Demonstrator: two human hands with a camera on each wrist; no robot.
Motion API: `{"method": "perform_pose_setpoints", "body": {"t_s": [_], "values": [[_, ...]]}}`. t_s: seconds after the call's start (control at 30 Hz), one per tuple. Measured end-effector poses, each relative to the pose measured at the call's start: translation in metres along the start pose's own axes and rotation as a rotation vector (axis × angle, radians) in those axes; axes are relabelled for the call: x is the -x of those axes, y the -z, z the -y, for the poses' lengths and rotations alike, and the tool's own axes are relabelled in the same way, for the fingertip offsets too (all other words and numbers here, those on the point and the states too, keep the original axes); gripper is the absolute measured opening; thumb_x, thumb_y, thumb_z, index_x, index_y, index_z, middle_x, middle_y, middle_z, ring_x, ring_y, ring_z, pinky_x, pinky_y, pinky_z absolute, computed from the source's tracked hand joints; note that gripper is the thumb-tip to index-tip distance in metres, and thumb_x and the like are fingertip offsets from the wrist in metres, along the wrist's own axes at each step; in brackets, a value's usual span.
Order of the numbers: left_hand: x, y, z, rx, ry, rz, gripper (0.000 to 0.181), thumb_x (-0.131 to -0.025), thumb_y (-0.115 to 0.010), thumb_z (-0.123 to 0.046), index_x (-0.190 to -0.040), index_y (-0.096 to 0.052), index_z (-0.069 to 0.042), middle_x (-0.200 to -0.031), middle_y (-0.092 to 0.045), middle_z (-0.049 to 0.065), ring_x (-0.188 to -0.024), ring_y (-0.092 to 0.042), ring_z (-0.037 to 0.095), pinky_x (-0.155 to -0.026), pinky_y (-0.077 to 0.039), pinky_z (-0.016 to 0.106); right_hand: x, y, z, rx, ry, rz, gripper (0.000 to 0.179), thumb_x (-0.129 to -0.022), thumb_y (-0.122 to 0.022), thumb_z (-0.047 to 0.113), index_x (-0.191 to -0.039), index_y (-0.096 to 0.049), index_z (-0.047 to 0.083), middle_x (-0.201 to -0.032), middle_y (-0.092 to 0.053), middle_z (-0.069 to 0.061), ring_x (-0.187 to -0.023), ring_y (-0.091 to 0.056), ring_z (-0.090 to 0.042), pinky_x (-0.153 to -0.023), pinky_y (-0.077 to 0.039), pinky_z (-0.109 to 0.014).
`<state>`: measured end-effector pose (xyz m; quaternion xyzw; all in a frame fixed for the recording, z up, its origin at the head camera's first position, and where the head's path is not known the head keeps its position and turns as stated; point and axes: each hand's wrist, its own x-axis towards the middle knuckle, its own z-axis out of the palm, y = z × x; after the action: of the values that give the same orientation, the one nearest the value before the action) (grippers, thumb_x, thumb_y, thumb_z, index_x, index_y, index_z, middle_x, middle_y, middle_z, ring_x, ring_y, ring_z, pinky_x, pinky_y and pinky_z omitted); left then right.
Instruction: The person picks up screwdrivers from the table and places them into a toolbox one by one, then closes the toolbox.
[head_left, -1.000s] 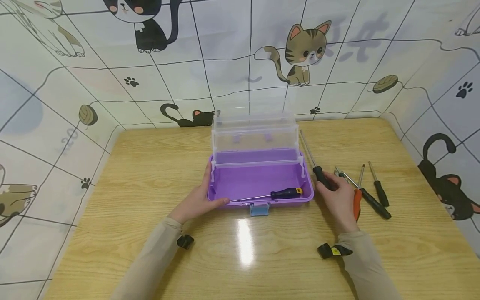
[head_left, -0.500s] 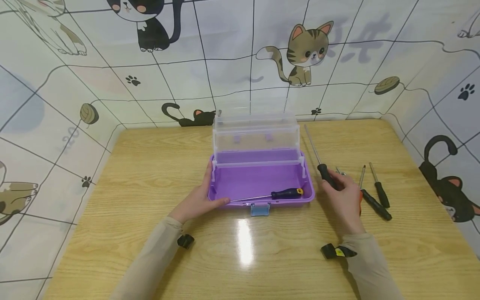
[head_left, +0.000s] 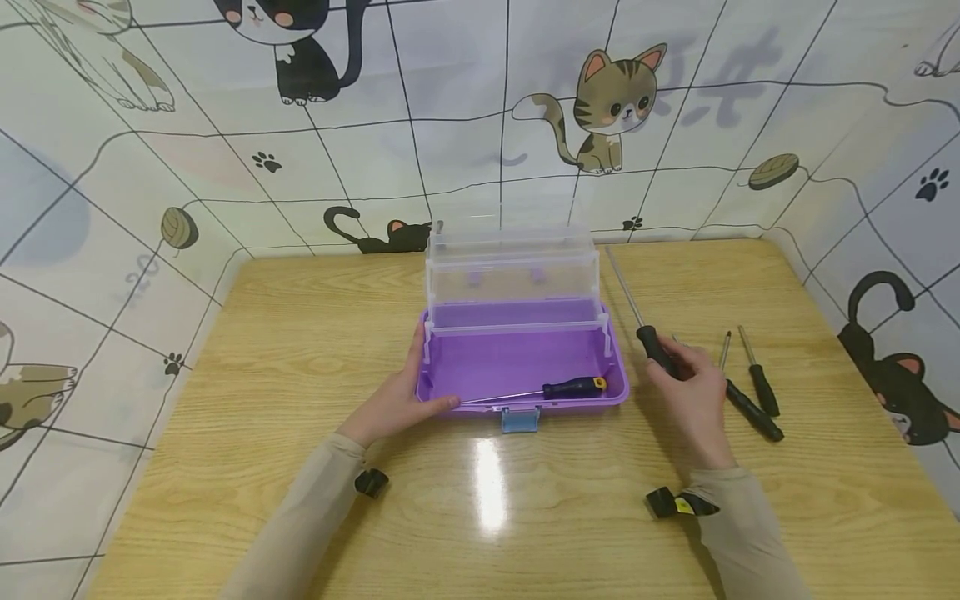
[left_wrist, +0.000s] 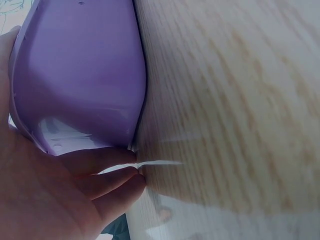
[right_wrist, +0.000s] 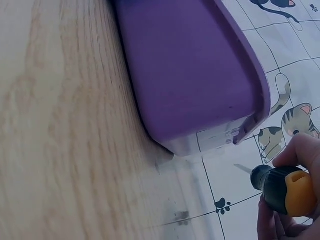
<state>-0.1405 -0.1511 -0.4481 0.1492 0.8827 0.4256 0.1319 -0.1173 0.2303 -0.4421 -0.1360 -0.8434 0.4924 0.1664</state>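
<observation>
In the head view, a purple toolbox [head_left: 487, 358] stands with its clear lid and tray [head_left: 513, 275] raised. My left hand [head_left: 393, 400] grips its front left corner, thumb at the front rim and fingers along the end wall. The left wrist view shows those fingers [left_wrist: 112, 172] low against the purple wall. Inside the box, along the front, lies a screwdriver [head_left: 573, 387] with a dark handle and yellow end. To the right of the box, my right hand [head_left: 693, 396] holds a long black-handled screwdriver [head_left: 656, 352], whose shaft slants toward the wall. Its orange handle end shows in the right wrist view.
Right of my right hand lie a thick black-handled tool [head_left: 753, 410] and a small screwdriver [head_left: 763, 387]; other tools are partly hidden by the hand. A blue latch [head_left: 520, 419] hangs at the toolbox front. Cat-print sheeting [head_left: 465, 150] surrounds the wooden table [head_left: 315, 333].
My right hand has shifted a little to the right with the screwdriver, hiding the orange-handled tool. The left hand and the toolbox stay in place.
</observation>
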Motion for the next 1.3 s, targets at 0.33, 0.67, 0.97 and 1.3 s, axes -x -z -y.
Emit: {"method": "perform_pose_setpoints", "body": {"t_s": [0.33, 0.67, 0.97, 1.3], "values": [[0.001, 0.001, -0.001, 0.011, -0.016, -0.006, 0.116, -0.066, -0.07, -0.056, -0.138, 0.018, -0.036, -0.137, -0.033, 0.019, -0.109, -0.049, 0.03, -0.091, -0.038, 0.045, -0.007, -0.001, -0.022, -0.062, 0.116, -0.023, 0.035, -0.076, -0.068, 0.011, -0.11, -0.065, 0.011, -0.092, -0.054, -0.003, -0.075, -0.053, -0.009, -0.065, -0.041, -0.012], [0.0, 0.0, 0.0, 0.011, -0.031, -0.013, 0.117, -0.065, -0.07, -0.056, -0.138, 0.019, -0.035, -0.144, -0.019, 0.013, -0.117, -0.041, 0.032, -0.093, -0.035, 0.047, -0.02, -0.003, -0.06, -0.18, 0.164, 0.013, 0.038, -0.073, -0.072, 0.014, -0.111, -0.065, 0.016, -0.091, -0.053, -0.004, -0.077, -0.055, -0.012, -0.067, -0.044, -0.013], [0.001, 0.001, -0.001, -0.001, -0.022, -0.004, 0.117, -0.065, -0.07, -0.057, -0.138, 0.019, -0.035, -0.142, -0.023, 0.017, -0.114, -0.043, 0.034, -0.092, -0.035, 0.047, -0.027, -0.006, -0.077, -0.11, 0.185, -0.031, 0.04, -0.074, -0.073, 0.022, -0.112, -0.064, 0.029, -0.096, -0.053, -0.003, -0.083, -0.055, -0.014, -0.07, -0.046, -0.016], [0.0, 0.0, 0.001, 0.012, -0.038, -0.015, 0.116, -0.066, -0.071, -0.053, -0.139, 0.018, -0.035, -0.143, -0.022, 0.013, -0.117, -0.041, 0.032, -0.093, -0.034, 0.047, -0.031, -0.004, -0.078, -0.093, 0.186, -0.051, 0.04, -0.073, -0.074, 0.024, -0.111, -0.064, 0.032, -0.093, -0.054, -0.002, -0.082, -0.054, -0.014, -0.068, -0.045, -0.016]]}}
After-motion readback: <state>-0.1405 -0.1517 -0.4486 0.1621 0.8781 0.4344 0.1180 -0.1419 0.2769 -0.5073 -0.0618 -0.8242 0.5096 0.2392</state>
